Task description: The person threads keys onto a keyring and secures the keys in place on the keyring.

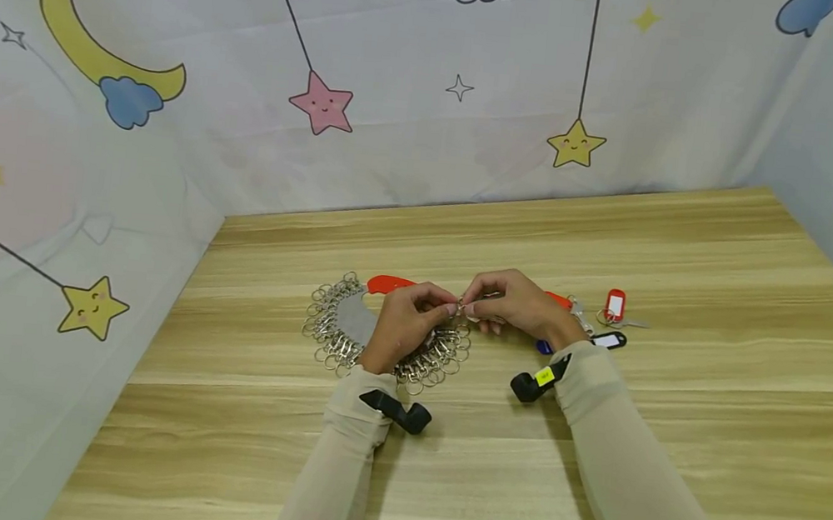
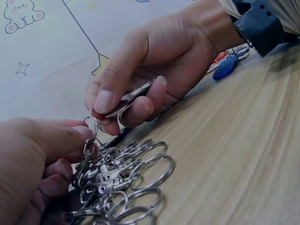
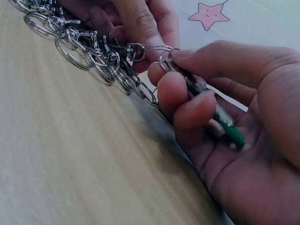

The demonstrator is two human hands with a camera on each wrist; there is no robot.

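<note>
A pile of silver key rings with clasps [image 1: 337,332] [image 2: 126,180] [image 3: 89,51] lies on the wooden table [image 1: 488,459]. My left hand [image 1: 411,318] [image 2: 42,164] [image 3: 136,23] pinches one split ring with its clasp [image 2: 90,129] [image 3: 150,49] just above the pile. My right hand [image 1: 514,303] [image 2: 154,70] [image 3: 234,122] pinches a key [image 2: 129,101] with a green tag [image 3: 227,126], and the key's tip meets the ring. Both hands hover close together over the table.
A red key tag [image 1: 387,284] lies behind the pile. Right of my hands lie a red tag with a white label [image 1: 614,304], a black tag [image 1: 608,340] and a blue tag [image 1: 544,347] [image 2: 226,68]. Printed cloth walls [image 1: 403,83] enclose the table at the back and sides.
</note>
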